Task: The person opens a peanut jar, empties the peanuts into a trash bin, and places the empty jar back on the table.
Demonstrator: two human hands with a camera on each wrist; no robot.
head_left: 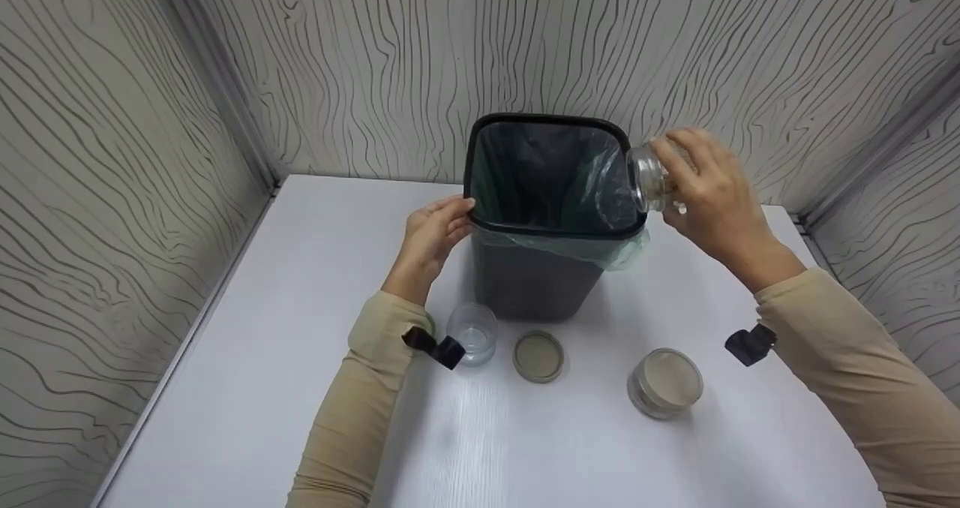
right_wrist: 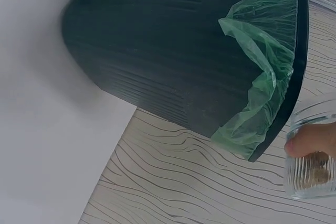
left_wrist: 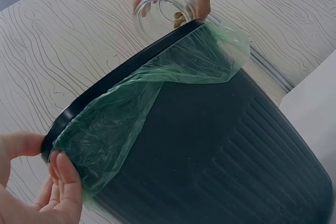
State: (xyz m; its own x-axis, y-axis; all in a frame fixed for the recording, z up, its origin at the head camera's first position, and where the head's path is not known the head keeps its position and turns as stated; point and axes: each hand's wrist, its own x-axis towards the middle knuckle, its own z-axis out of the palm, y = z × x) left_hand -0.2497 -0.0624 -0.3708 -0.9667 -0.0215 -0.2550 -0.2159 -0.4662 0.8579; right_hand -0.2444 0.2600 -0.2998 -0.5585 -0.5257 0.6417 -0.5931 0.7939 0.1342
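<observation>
A dark trash bin [head_left: 525, 283] stands on the white table, lined with a thin green bag [left_wrist: 184, 61] folded over its black rim. My left hand [head_left: 431, 238] pinches the rim at its left corner, thumb and fingers on either side. At the right side of the rim, my right hand [head_left: 712, 193] grips a clear glass jar [head_left: 645, 176], tipped on its side with its mouth toward the bin. Several small brown pieces [left_wrist: 179, 19] lie inside the jar, also visible through its ribbed wall in the right wrist view. The bin's bottom inside is too dark to make out.
In front of the bin are a clear glass jar [head_left: 472, 335], a round beige lid [head_left: 538, 356] lying flat, and a lidded glass jar [head_left: 664, 384] farther right. A green-edged item [head_left: 429, 323] is mostly hidden behind the left wrist. Patterned walls [head_left: 420, 58] enclose the table.
</observation>
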